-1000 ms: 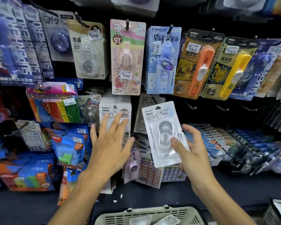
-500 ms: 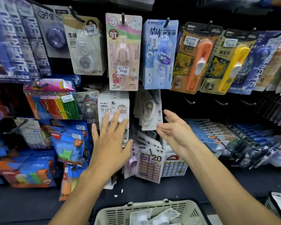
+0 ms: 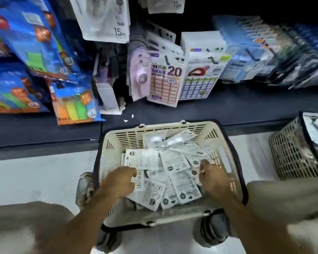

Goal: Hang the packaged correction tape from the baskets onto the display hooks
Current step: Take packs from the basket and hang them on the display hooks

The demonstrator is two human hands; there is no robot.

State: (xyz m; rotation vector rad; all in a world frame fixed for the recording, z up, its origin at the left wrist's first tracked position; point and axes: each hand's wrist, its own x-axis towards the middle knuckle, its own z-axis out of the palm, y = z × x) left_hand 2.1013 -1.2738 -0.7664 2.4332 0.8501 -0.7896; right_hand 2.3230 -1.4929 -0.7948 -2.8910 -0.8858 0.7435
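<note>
Correction tape packs (image 3: 170, 173) heap against the cream basket's (image 3: 226, 143) near wall; your left hand (image 3: 120, 182) and right hand (image 3: 212, 177) reach in, grasp unclear.

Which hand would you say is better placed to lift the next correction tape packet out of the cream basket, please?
Probably the left hand: its fingers already lie on a white correction tape packet atop the pile. The right hand sits nearer the cream basket wall.

Stationery shop, hanging packaged goods (image 3: 164, 79), basket (image 3: 226, 143)
</note>
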